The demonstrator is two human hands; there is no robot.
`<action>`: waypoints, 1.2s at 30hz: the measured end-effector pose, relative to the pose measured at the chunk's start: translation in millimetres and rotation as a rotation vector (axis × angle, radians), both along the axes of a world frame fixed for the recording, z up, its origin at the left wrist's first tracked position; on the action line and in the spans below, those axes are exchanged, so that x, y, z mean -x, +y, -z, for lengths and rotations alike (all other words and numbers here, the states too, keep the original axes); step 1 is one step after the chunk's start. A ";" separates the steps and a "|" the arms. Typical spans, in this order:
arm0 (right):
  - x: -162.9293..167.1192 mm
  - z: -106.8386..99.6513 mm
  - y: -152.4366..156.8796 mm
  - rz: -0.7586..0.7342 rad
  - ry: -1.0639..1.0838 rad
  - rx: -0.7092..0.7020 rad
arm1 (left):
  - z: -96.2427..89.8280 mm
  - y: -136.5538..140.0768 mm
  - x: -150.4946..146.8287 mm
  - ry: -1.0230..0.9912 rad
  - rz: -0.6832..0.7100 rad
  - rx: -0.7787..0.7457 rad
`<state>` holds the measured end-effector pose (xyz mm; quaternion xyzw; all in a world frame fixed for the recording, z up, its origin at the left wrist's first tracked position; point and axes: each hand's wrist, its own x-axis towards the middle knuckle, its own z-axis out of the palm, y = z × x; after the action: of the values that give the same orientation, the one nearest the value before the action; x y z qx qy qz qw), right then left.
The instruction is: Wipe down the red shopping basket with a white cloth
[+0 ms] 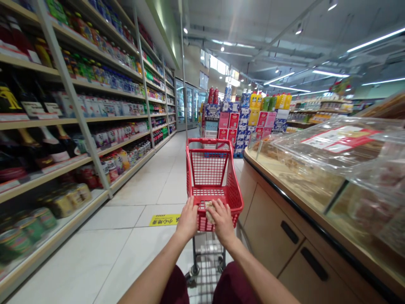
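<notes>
A red plastic shopping cart (234, 198) stands right in front of me, and its basket holds nothing that I can see. My left hand (189, 218) is closed over the near left corner of the basket rim, fingers together. At the near rim, towards the right, my right hand (222, 220) is closed on a crumpled pale cloth (209, 212) and presses it against the red plastic. Part of the cloth is hidden under the fingers.
Shelves (95, 118) of bottles and cans line the left side. On the right runs a wooden counter (272, 219) bearing clear plastic food containers (316, 139). Stacked drink boxes (228, 126) stand ahead. A yellow floor sign (164, 220) lies on the white tiles (120, 249).
</notes>
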<state>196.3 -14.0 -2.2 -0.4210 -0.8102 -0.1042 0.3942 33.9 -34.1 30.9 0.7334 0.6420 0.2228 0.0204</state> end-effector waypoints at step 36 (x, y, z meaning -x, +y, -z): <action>3.1 6.0 4.2 -0.018 -0.018 -0.067 | -0.3 -1.9 -9.4 -0.034 0.002 0.014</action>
<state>193.2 -9.8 -8.3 -0.3993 -0.8136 -0.1315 0.4016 43.3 -36.0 31.2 0.7300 0.6423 0.2307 0.0370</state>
